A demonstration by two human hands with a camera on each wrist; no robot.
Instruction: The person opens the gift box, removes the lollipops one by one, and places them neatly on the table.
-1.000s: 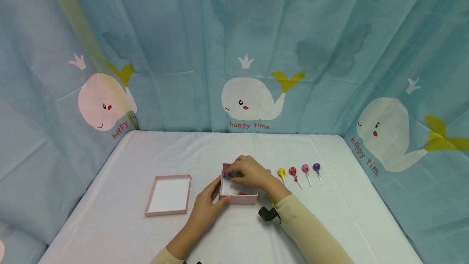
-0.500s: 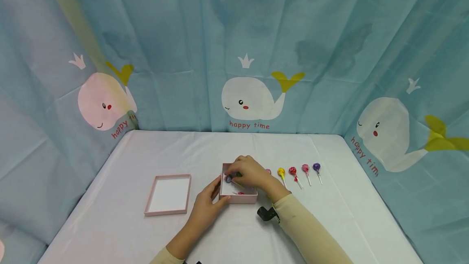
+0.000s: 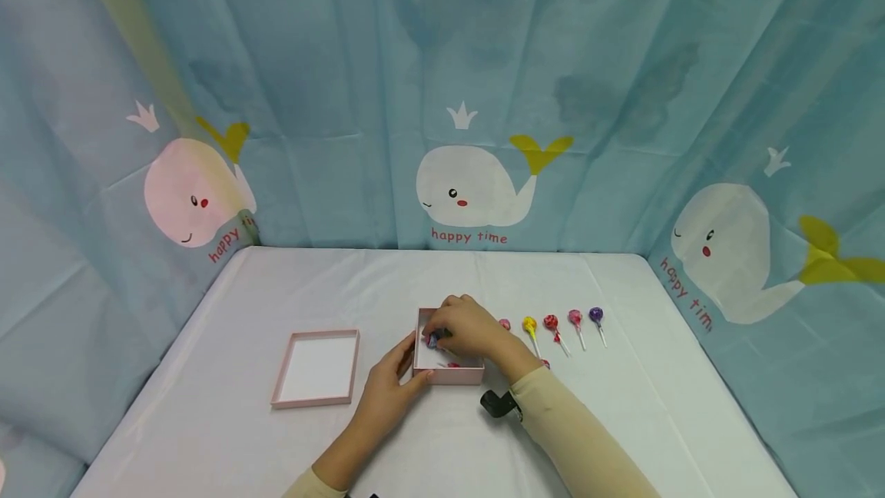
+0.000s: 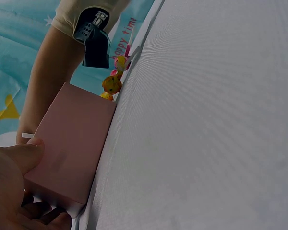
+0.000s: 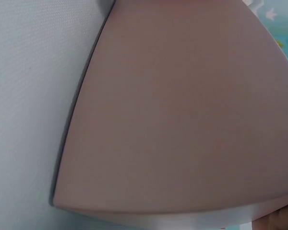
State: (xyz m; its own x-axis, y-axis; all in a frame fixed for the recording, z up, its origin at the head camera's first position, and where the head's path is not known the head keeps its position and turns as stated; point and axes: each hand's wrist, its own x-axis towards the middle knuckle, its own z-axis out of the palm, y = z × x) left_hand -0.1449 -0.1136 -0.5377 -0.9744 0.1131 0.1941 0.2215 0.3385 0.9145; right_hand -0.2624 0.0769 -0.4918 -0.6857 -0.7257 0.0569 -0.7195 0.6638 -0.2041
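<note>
A small open pink box (image 3: 456,376) stands at the middle of the white table. My left hand (image 3: 409,363) grips its near left corner, thumb on the front wall; the left wrist view shows that thumb (image 4: 17,155) on the box side (image 4: 72,143). My right hand (image 3: 442,335) reaches into the box from above, its curled fingers pinching a blue-purple lollipop (image 3: 433,341). Something red (image 3: 453,364) lies on the box floor. In the right wrist view the box's pink wall (image 5: 182,110) fills the frame and the hand is hidden.
The box's pink lid (image 3: 316,367) lies upturned to the left. Right of the box is a row of lollipops: pink (image 3: 505,324), yellow (image 3: 528,324), red (image 3: 551,322), pink (image 3: 575,318), purple (image 3: 596,315). Blue whale curtains close in the table on three sides.
My right hand drew slightly back and left inside the box with the blue-purple lollipop. A pink lollipop beside the box came into view. The left hand kept its hold.
</note>
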